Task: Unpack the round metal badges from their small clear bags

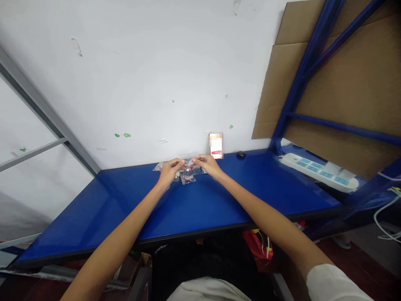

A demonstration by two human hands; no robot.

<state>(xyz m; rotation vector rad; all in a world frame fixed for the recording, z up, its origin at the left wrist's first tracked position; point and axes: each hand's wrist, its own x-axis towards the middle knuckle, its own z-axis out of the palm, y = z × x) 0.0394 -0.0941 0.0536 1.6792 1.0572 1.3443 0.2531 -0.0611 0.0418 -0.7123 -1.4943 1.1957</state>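
Both hands meet over the back of the blue table, pinching a small clear plastic bag (pixel 189 167) with something red and silvery inside. On its left edge are the fingers of my left hand (pixel 171 170), closed. Gripping the right edge, my right hand (pixel 209 164) is closed too. Just below and in front of it lies another clear bag (pixel 188 179) with dark red and whitish contents. A further small bag (pixel 158 167) shows beyond my left hand. What exactly the bags contain is too small to make out.
A phone-like upright screen (pixel 216 145) leans on the wall behind my right hand. A black computer mouse (pixel 241 154) sits right of it. The white power strip (pixel 319 172) is at the right end of the blue table (pixel 250 192). Below hangs a red bag (pixel 257 244).
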